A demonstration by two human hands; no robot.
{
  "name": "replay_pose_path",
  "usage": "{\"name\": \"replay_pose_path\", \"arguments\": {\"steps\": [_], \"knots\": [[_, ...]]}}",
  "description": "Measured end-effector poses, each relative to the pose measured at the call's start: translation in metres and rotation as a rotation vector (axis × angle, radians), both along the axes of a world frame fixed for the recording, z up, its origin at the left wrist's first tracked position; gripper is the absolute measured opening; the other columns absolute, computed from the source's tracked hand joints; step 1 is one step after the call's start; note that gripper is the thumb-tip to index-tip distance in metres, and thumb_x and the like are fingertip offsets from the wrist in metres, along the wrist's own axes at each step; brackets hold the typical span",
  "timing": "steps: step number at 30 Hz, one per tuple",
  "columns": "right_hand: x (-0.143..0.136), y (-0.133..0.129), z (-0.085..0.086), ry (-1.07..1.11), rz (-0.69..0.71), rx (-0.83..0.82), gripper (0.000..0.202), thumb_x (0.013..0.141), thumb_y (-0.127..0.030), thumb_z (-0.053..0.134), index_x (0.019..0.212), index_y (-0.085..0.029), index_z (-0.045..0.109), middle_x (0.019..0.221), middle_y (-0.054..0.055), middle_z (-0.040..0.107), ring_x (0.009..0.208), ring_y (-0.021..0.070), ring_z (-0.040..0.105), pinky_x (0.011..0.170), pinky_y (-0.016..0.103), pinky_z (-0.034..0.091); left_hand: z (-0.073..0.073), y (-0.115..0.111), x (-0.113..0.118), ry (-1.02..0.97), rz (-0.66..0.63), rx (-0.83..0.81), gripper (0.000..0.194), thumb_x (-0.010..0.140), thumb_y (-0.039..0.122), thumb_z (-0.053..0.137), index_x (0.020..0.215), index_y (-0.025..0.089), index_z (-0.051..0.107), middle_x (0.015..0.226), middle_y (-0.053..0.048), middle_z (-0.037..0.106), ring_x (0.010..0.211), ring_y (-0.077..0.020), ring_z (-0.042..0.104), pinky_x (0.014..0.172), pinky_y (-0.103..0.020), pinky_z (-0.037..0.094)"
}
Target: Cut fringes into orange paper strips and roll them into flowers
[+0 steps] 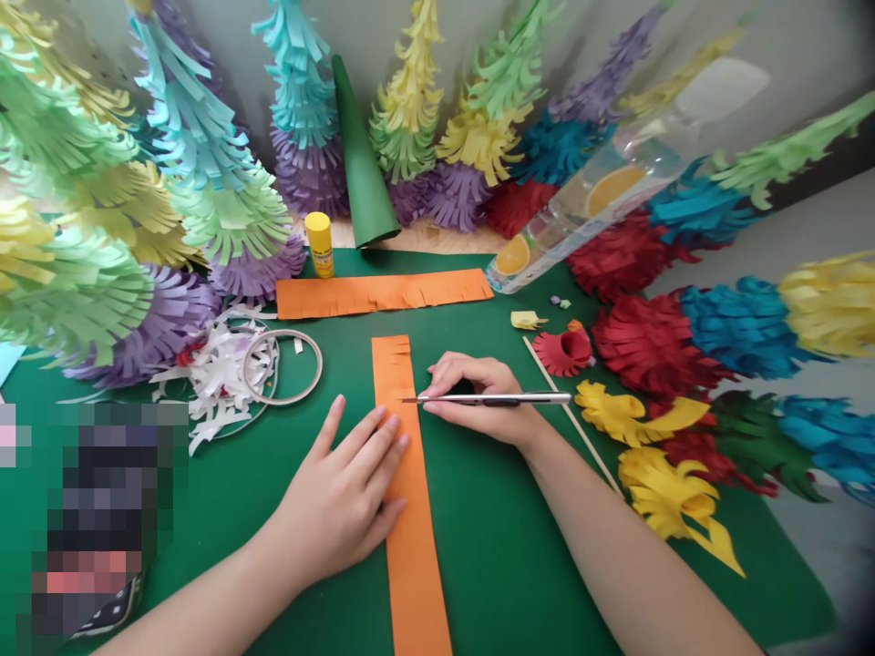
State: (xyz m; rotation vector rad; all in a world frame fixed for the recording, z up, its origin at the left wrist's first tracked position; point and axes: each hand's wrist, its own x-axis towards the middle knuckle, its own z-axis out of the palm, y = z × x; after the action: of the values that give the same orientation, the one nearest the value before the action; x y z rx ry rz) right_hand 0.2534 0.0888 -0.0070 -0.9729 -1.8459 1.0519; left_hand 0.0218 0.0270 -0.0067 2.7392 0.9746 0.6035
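Note:
A long orange paper strip (414,547) runs from the lower edge of the head view up the middle of the green mat, with a few short slits near its far end. My left hand (345,487) lies flat on it, fingers spread, fingertips pressing the paper. In my right hand (482,396), pinched like a pen, is a slim silver craft knife (526,398). Its tip points left and rests over the strip, just above my left fingertips. Beyond them lies a second orange strip (383,293), its near edge cut into slits.
A yellow glue stick (319,246), a green paper cone (365,173) and a bottle (581,200) stand behind. At left are a tape ring (318,364), white paper scraps (222,369) and a blurred-out patch. Fringed paper cones surround the green mat (506,538); a thin stick (574,419) lies right.

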Motion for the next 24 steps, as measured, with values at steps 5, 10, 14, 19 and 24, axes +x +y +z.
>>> {"name": "replay_pose_path", "arguments": {"steps": [5, 10, 14, 19, 24], "knots": [[0.0002, 0.0001, -0.0014, -0.061, 0.010, -0.014, 0.007, 0.075, -0.021, 0.074, 0.077, -0.020, 0.067, 0.077, 0.003, 0.071, 0.072, 0.0167, 0.065, 0.078, 0.036, 0.054, -0.0018, -0.0011, -0.0021, 0.011, -0.015, -0.020, 0.049, 0.091, 0.039, 0.050, 0.129, 0.008, 0.056, 0.134, -0.011, 0.056, 0.130, -0.0282, 0.045, 0.119, -0.049, 0.004], [-0.0008, -0.0005, 0.0003, -0.117, 0.009, -0.039, 0.005, 0.077, -0.023, 0.073, 0.078, -0.020, 0.069, 0.077, 0.004, 0.071, 0.075, 0.0176, 0.065, 0.076, 0.034, 0.053, -0.0025, -0.0017, -0.0016, 0.002, -0.024, -0.011, 0.048, 0.091, 0.037, 0.050, 0.127, 0.006, 0.057, 0.134, -0.013, 0.056, 0.128, -0.0293, 0.047, 0.119, -0.050, 0.007], [-0.0010, -0.0008, 0.0012, -0.125, 0.010, -0.059, 0.005, 0.077, -0.024, 0.073, 0.079, -0.020, 0.071, 0.076, 0.005, 0.071, 0.074, 0.0173, 0.064, 0.072, 0.032, 0.052, -0.0021, -0.0022, -0.0020, 0.010, -0.033, -0.009, 0.047, 0.091, 0.035, 0.049, 0.127, 0.006, 0.057, 0.134, -0.013, 0.056, 0.129, -0.0301, 0.045, 0.119, -0.049, 0.008], [-0.0021, -0.0014, 0.0017, -0.135, -0.006, -0.081, 0.005, 0.076, -0.025, 0.074, 0.079, -0.021, 0.073, 0.076, 0.005, 0.070, 0.072, 0.0165, 0.062, 0.066, 0.030, 0.052, -0.0023, -0.0017, -0.0011, 0.003, -0.021, -0.026, 0.049, 0.090, 0.037, 0.052, 0.127, 0.006, 0.057, 0.133, -0.013, 0.057, 0.129, -0.0301, 0.045, 0.119, -0.052, 0.004], [-0.0022, -0.0020, 0.0019, -0.143, -0.011, -0.089, 0.006, 0.076, -0.026, 0.074, 0.080, -0.021, 0.073, 0.077, 0.004, 0.070, 0.073, 0.0160, 0.062, 0.067, 0.029, 0.052, -0.0031, -0.0006, -0.0001, 0.003, -0.019, -0.029, 0.049, 0.090, 0.037, 0.052, 0.127, 0.007, 0.056, 0.133, -0.013, 0.057, 0.128, -0.0295, 0.046, 0.119, -0.053, 0.002]]}}
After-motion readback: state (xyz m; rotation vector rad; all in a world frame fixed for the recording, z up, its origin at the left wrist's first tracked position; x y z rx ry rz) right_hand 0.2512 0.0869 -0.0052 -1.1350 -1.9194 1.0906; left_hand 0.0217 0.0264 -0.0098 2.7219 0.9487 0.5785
